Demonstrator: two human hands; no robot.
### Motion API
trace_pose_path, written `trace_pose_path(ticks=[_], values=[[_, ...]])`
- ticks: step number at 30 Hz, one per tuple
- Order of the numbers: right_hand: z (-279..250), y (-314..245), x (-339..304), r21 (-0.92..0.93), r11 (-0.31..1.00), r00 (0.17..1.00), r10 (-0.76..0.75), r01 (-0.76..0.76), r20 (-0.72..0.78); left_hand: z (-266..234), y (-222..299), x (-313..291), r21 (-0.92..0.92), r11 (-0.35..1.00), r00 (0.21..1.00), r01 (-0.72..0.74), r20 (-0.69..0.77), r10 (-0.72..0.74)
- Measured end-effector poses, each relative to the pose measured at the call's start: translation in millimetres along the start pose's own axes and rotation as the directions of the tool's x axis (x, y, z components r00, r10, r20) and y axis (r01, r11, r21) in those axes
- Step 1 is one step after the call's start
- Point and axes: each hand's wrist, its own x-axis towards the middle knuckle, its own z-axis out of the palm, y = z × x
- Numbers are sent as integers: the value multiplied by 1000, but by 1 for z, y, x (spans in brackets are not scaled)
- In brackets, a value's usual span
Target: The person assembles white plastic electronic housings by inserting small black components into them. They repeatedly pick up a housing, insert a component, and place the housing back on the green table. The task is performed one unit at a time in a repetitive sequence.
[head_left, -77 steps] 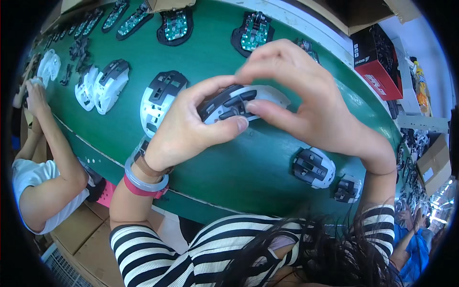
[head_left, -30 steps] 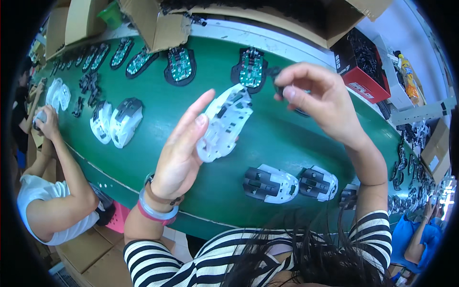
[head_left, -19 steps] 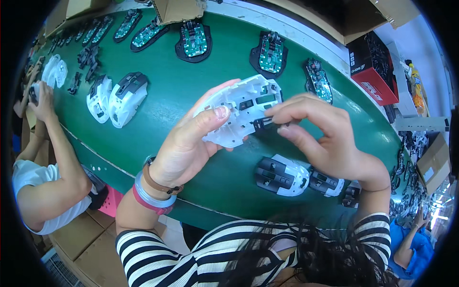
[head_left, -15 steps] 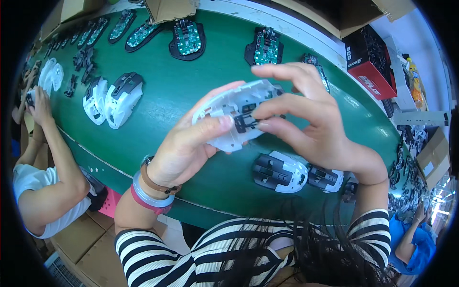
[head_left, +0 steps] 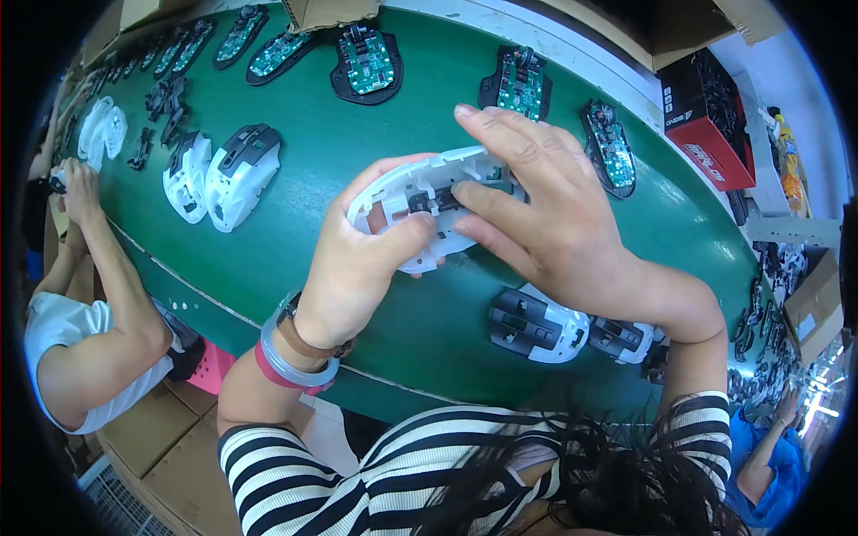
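My left hand [head_left: 356, 243] grips a white mouse top shell [head_left: 404, 182], its hollow underside turned up and tilted. The left thumb presses inside the shell, beside a small black plastic part [head_left: 431, 202]. My right hand [head_left: 565, 207] bends over the shell's other end, with index finger and thumb closed at the black part; its upper fingers stretch out beyond the rim. The right fingers hide part of the black piece, so I cannot tell whether it is seated. Below the right hand lie black-and-white mouse shells [head_left: 539, 325] on the green table [head_left: 357, 348].
Mouse bases with green circuit boards [head_left: 368, 64] line the far edge. More white shells [head_left: 241, 179] and black plastic parts [head_left: 166, 105] lie at left, near a co-worker's arm [head_left: 112, 286]. A red-and-black box [head_left: 706, 134] and cardboard boxes [head_left: 813, 308] stand at right.
The shell has tilted, its rim rising more upright. My left thumb has shifted onto the black part's edge, and my right index finger now pushes deeper into the shell.
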Motion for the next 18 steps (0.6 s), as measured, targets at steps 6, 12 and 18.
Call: trace_pose_path(ticks=[6, 12, 18], values=[[-20, 1, -4, 412, 904, 989, 141, -115, -33, -2, 4, 1, -30, 997, 996, 73, 50, -71], [-12, -3, 6, 475, 844, 968, 229, -249, 102, 5, 1, -4, 10, 994, 994, -108, 35, 107], [-9, -8, 14, 70, 994, 995, -83, 80, 51, -6, -5, -8, 78, 992, 993, -94, -61, 99]])
